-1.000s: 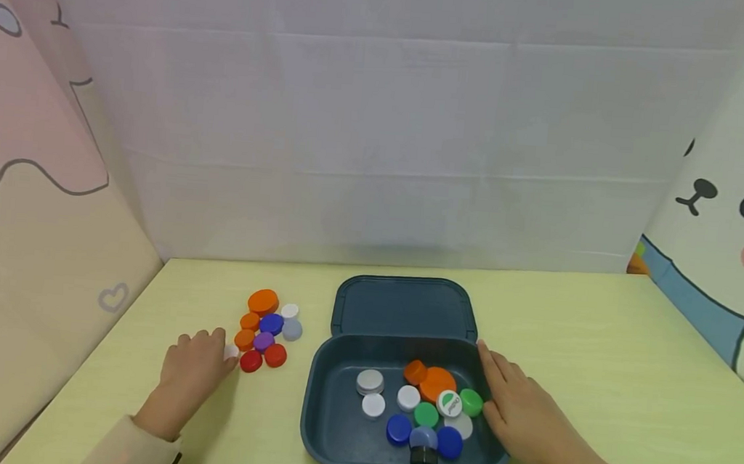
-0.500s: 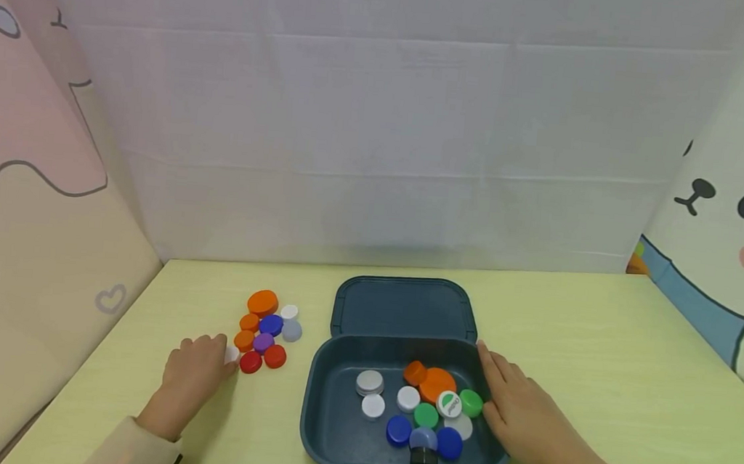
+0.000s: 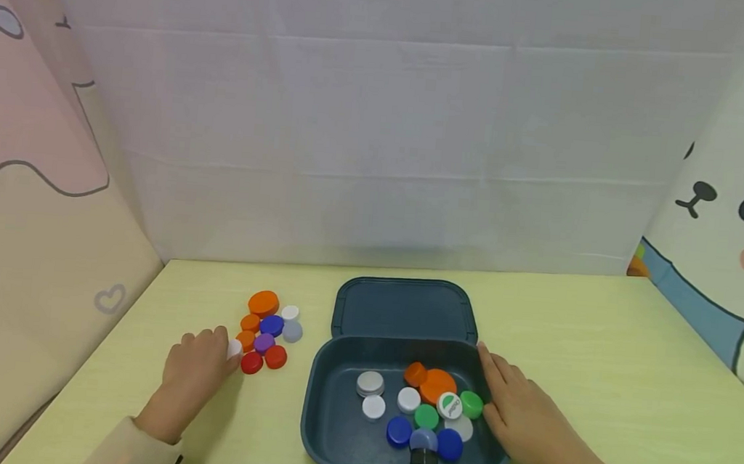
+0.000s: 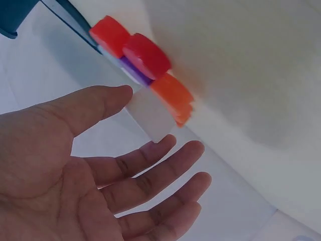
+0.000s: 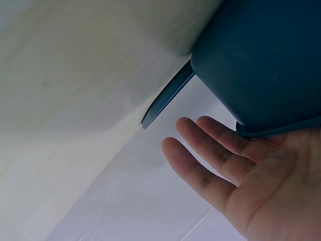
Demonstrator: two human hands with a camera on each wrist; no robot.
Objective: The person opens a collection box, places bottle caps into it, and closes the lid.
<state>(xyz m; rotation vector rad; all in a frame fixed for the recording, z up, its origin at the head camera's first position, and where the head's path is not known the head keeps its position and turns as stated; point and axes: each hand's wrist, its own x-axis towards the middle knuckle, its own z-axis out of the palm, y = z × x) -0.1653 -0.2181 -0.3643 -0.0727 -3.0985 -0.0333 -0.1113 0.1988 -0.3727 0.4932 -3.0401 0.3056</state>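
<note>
My left hand [image 3: 193, 374] pinches a white bottle cap [image 4: 153, 114] between thumb and index finger, beside a cluster of caps on the table. Closest to it are a red cap [image 3: 252, 362] and an orange cap [image 3: 246, 340]. A purple cap [image 3: 264, 343], a blue cap [image 3: 271, 325] and others lie just behind. My right hand [image 3: 524, 422] rests on the right rim of a dark blue box [image 3: 332, 447], its fingers fairly straight along the outside in the right wrist view. Inside the box are several white, green, blue and orange caps, plus a black one [image 3: 423, 458].
Behind the box lies its dark blue lid [image 3: 405, 309], flat on the pale yellow table [image 3: 597, 366]. A white cloth [image 3: 378, 152] hangs along the back edge, and printed cloths flank both sides.
The white cap in my left hand has shifted slightly up and right, beside the orange cap. My right hand and the box hold still.
</note>
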